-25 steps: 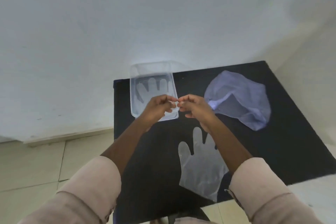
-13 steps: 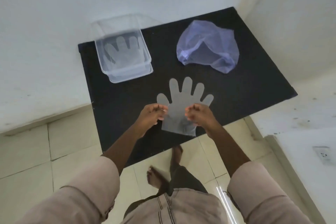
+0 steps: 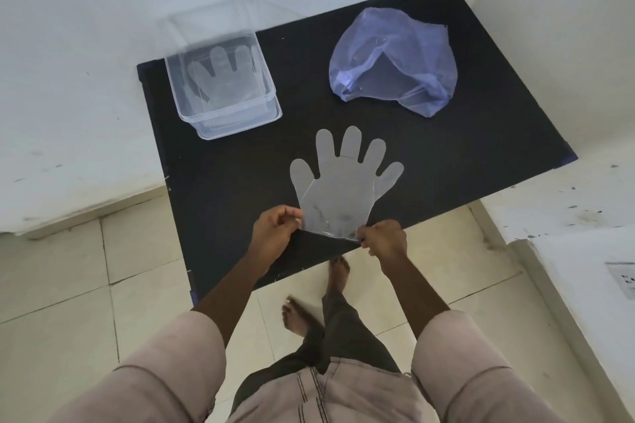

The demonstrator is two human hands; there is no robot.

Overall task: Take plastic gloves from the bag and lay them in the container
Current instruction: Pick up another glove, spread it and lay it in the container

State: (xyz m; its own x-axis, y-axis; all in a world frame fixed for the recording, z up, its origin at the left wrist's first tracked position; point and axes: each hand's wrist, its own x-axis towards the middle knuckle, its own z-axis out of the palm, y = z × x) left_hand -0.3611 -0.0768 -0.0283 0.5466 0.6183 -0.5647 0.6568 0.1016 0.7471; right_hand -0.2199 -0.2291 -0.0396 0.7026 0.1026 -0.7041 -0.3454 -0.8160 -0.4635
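Biggest thing here is the black table [image 3: 446, 120], and its near edge is where I'd expect trouble: the clear plastic glove [image 3: 338, 192] lies flat with its cuff right at that edge, fingers pointing toward the far edge. The left hand [image 3: 275, 233] is pinched onto the cuff's left corner and the right hand [image 3: 383, 239] onto the right corner, both closed on the film. That stuff is so thin and clingy (probably staticky too) that one corner could slip out on the lift, or the glove could fold on itself and land crumpled instead of flat. Next down in size, the purple-blue bag [image 3: 395, 62] sits slumped near the far right corner, well apart from the glove, so not in the way. The clear container [image 3: 226, 106] is at the far left corner with a glove already lying inside; the path to it from here looks open. Its near wall is the only thing to clear, and dangling glove fingers might catch on that rim.
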